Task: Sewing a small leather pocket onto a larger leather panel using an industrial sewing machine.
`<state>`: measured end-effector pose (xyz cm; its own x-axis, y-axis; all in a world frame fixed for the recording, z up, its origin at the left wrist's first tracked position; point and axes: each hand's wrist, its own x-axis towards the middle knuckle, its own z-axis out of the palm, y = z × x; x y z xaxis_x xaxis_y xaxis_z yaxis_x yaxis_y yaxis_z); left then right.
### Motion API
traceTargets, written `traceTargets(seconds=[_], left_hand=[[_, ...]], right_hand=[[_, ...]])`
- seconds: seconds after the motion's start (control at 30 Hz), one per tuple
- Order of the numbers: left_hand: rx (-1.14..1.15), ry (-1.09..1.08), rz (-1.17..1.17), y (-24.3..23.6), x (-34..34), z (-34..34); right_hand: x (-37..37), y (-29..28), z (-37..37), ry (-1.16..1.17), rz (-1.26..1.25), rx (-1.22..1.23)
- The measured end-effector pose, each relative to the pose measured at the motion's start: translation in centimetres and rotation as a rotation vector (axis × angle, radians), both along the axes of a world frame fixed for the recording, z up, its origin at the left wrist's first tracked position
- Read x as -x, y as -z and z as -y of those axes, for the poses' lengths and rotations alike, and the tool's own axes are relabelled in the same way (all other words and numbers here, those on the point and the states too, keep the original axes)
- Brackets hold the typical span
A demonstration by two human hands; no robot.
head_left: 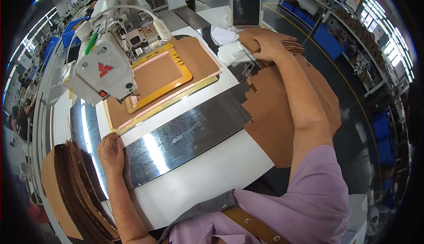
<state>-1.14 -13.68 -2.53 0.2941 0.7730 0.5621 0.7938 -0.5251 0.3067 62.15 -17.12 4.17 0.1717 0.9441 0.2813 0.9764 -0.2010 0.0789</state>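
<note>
Lilac fabric covers the person's right shoulder and upper arm in a short sleeve (320, 169), with a brown strap (249, 223) carrying metal snaps at the chest. At the near left stands a thick pile of brown pieces (79, 191), its layers curving under the fisheye view. White tabletop (212, 169) spreads in front of the body, and a shiny metal plate (190, 138) lies slantwise across it, scratched and catching the light.

The two hands are well apart. The left hand (111, 152) is at the near left corner of a brown panel (201, 54), fingers bunched; whether they pinch its edge, one cannot tell. Pink and yellow strips run along that panel's near edge, and a yellow frame (162, 93) lies on top of it. Above the frame's left side looms the white head of a sewing machine (104, 63), a green stick-like tool (91, 43) on it.

Large brown sheets (274, 129) spread under the right forearm. Farther up, the right hand (270, 49) rests on a stack of brown sheets (292, 44); its grip is unclear. Crumpled white paper (224, 36) lies just left of the stack, and behind stands a dark screen (246, 7).
</note>
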Motion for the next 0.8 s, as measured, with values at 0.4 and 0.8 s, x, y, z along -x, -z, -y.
traceTargets(seconds=[0.4,0.8], left_hand=[[-0.03,0.008,-0.003,-0.3,-0.3,-0.1],[-0.048,-0.024,0.006,0.0,-0.1,0.7]], right_hand=[[-0.7,-0.7,0.4,0.116,-0.344,-0.139],[2.4,-0.3,0.5,0.239,-0.258,-0.526]])
